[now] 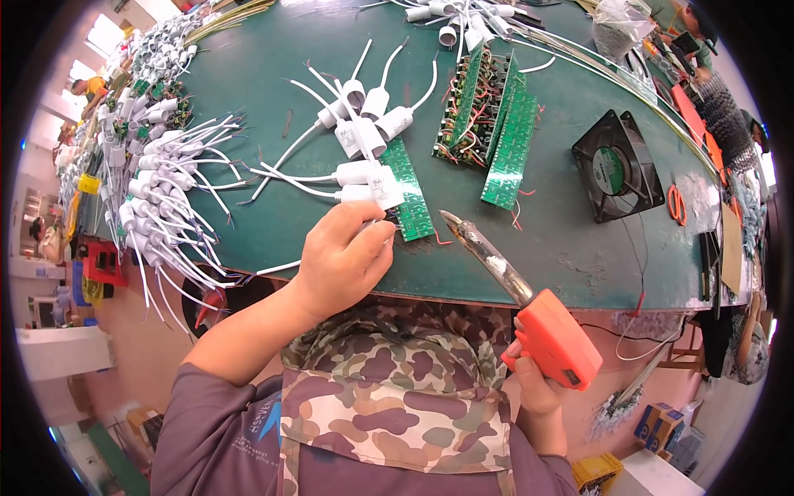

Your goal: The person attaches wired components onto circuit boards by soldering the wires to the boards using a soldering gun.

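Note:
My left hand (pixel 343 252) is closed in a pinch at the near end of a green circuit board strip (pixel 408 188). Its fingertips meet the lower edge of a white cylindrical cap (pixel 385 187); what lies between them is too small to tell. Several more white caps with white cables, among them one cap (pixel 395 122), lie on and around the strip. In my right hand (pixel 538 376) is a soldering gun (pixel 558 339) with a red handle. Its dark metal tip points up and left, a little right of the strip and apart from it.
Populated green circuit boards (pixel 475 107) stand right of centre on the green table (pixel 554 248). Farther right are a black fan (pixel 619 165) and orange-handled scissors (pixel 677 204). A heap of white capped cables (pixel 161 190) fills the left edge; more caps (pixel 475 25) lie at the back.

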{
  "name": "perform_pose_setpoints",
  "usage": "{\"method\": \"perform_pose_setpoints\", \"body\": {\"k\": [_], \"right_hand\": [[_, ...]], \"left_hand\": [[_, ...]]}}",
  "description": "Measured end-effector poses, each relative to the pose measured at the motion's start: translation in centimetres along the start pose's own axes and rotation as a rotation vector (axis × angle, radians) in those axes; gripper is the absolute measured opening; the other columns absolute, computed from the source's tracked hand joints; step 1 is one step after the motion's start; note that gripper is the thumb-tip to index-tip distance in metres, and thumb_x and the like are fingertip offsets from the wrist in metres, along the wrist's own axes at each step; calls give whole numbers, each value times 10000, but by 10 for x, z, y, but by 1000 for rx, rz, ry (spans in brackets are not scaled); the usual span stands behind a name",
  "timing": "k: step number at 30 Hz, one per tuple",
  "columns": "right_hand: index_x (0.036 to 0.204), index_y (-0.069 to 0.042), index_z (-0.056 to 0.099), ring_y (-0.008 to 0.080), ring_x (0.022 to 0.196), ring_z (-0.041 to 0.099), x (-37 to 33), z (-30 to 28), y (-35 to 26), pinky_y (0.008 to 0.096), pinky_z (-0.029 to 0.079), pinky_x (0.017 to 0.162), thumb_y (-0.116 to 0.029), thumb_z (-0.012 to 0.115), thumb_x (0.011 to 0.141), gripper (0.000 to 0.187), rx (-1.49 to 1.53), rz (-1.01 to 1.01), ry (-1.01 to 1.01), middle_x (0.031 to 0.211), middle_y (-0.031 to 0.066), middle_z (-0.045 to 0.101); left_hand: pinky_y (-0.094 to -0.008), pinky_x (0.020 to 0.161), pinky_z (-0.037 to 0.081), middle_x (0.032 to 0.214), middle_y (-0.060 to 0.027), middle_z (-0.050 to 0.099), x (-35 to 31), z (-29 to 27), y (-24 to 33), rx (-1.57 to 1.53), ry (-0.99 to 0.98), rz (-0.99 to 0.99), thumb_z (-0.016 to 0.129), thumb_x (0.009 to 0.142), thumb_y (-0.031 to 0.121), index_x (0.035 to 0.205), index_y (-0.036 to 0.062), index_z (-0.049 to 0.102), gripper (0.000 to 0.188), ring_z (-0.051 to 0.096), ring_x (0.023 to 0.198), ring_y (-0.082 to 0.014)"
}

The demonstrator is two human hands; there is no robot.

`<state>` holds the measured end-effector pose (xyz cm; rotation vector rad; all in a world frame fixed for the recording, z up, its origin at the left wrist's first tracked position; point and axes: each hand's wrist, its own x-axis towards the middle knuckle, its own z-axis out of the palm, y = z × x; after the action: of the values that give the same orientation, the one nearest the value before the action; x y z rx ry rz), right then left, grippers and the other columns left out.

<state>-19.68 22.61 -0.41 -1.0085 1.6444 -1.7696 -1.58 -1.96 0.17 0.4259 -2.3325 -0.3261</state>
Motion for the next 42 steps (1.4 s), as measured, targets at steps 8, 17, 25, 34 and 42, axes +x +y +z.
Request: {"method": "perform_pose_setpoints", "body": {"k": [8, 17, 25, 34, 42], "right_hand": [[872, -7, 683, 245, 707, 658, 8, 8, 1, 344, 529, 697, -37, 685, 696, 179, 3, 66, -16, 778, 79, 678], [905, 4, 678, 297, 838, 677, 12, 6, 11, 365, 530, 789, 0, 706, 675, 231, -176, -2, -105, 928, 129, 687], [1071, 37, 642, 259, 830, 690, 20, 2, 18, 344, 537, 796, -21, 738, 717, 371, -190, -111, -238, 996, 141, 691], [1195, 74, 569, 224, 783, 696, 25, 5, 18, 314, 543, 752, -27, 748, 740, 499, -200, -177, -263, 949, 135, 694], [1201, 66, 549, 232, 800, 698, 19, 1, 20, 339, 543, 778, -35, 746, 751, 502, -256, -181, -282, 971, 141, 693]], "left_hand": [[-362, 643, 499, 937, -119, 580, 2, 5, -1, 21, -12, -20, 703, 688, -56, 898, 22, 617, 240, 592, 769, -286], [-369, 636, 496, 928, -115, 578, 1, 7, -3, 20, -23, 3, 708, 683, -55, 890, 17, 609, 240, 589, 757, -289], [-369, 644, 499, 929, -119, 579, 2, 9, -3, 3, -25, 14, 713, 682, -59, 900, 12, 602, 255, 591, 767, -295], [-371, 642, 498, 924, -120, 574, 3, 8, -2, 20, -28, 3, 710, 678, -63, 902, 12, 599, 261, 588, 769, -299], [-373, 671, 511, 902, -102, 555, 3, 9, -1, 50, -21, -3, 683, 661, -43, 853, 18, 593, 221, 595, 776, -281]]}}
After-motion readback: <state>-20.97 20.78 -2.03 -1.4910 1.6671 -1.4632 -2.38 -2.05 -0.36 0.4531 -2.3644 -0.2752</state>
